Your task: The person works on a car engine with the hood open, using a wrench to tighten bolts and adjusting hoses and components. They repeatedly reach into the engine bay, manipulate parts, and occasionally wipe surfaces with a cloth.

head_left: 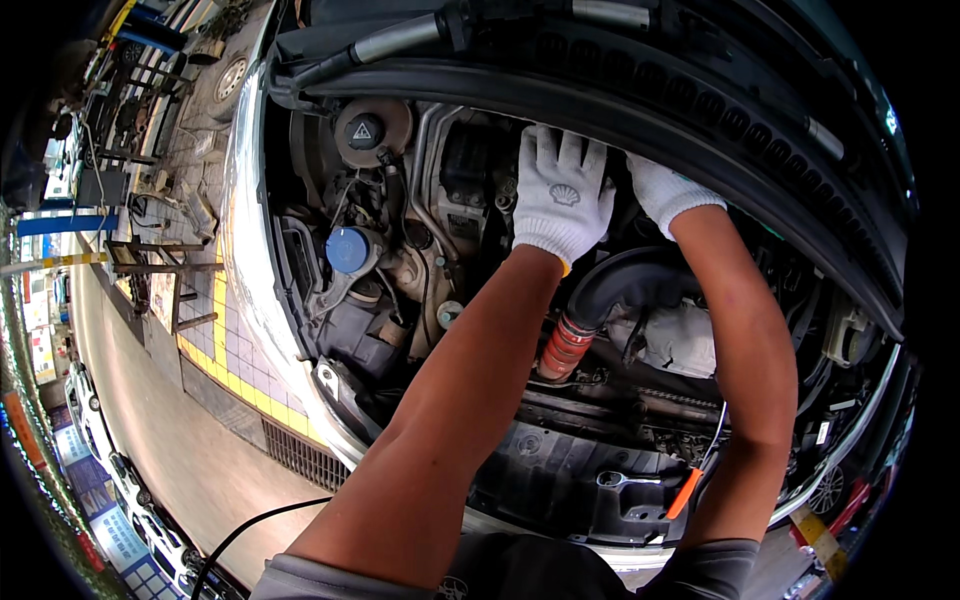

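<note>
Both my hands wear white knit gloves and reach to the back of a car's engine bay. My left hand lies palm down over the rear of the engine, fingers stretched toward the black cowl edge. My right hand goes in under that edge, so its fingers and anything in them are hidden. Nearer me, between my forearms, a thick black hose runs into a ribbed red-orange hose. A silvery cover sits beside my right forearm.
An orange-handled tool and a metal wrench-like tool lie on the front panel. To the left are a blue cap and a round reservoir with a black cap. The cowl overhangs the rear. A wheel lies on the workshop floor.
</note>
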Motion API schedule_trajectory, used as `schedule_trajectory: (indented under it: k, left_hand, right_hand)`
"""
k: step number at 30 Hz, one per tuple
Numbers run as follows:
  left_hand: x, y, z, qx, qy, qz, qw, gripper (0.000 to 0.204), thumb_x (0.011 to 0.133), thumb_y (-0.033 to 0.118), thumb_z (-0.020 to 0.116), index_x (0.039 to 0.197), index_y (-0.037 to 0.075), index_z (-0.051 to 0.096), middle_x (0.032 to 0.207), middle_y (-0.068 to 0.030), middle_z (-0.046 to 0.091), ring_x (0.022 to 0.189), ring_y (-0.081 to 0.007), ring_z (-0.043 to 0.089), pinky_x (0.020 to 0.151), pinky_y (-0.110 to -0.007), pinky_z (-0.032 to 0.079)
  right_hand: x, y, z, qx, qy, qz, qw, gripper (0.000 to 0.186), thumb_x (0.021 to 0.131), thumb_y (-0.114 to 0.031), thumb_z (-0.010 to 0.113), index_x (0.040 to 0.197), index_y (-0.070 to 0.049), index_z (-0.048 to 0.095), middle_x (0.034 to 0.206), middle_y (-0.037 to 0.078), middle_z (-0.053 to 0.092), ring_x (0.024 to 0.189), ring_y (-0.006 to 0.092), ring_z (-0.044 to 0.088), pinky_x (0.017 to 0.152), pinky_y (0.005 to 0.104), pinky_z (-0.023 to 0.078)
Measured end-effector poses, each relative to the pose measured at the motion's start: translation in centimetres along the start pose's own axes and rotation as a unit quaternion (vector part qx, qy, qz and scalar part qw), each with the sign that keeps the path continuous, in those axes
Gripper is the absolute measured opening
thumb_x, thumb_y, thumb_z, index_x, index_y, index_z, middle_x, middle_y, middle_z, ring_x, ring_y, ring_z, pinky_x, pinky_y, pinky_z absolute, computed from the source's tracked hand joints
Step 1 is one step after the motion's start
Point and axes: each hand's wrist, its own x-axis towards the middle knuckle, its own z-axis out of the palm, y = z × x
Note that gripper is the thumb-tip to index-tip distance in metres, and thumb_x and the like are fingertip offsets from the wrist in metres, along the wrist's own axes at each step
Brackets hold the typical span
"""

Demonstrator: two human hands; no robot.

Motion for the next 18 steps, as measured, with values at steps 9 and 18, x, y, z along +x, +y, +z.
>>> schedule_trajectory:
  k: [9, 18]
  left_hand:
    - [-0.1, -0.1, 0.1, -0.012, 0.012, 0.003, 1.000, 0.063, 0.096, 0.044, 0.064, 0.148, 0.009, 0.057, 0.150, -0.0203, 0.054, 0.144, -0.0473, 0.046, 0.124, -0.059, 0.030]
    - [0.0, -0.1, -0.1, -0.009, 0.013, 0.005, 1.000, 0.063, 0.096, 0.045, 0.064, 0.147, 0.009, 0.057, 0.150, -0.0207, 0.053, 0.144, -0.0487, 0.045, 0.125, -0.059, 0.030]
  right_hand:
    - [-0.2, -0.1, 0.2, 0.020, -0.006, 0.000, 1.000, 0.041, 0.107, -0.030, 0.055, 0.143, -0.014, 0.064, 0.149, 0.017, 0.062, 0.139, 0.0392, 0.055, 0.119, 0.0479, 0.043]
    - [-0.2, -0.4, 1.2, 0.053, 0.033, -0.004, 0.998, 0.046, 0.102, -0.025, 0.062, 0.147, -0.013, 0.062, 0.154, 0.018, 0.056, 0.143, 0.0385, 0.051, 0.121, 0.0482, 0.041]
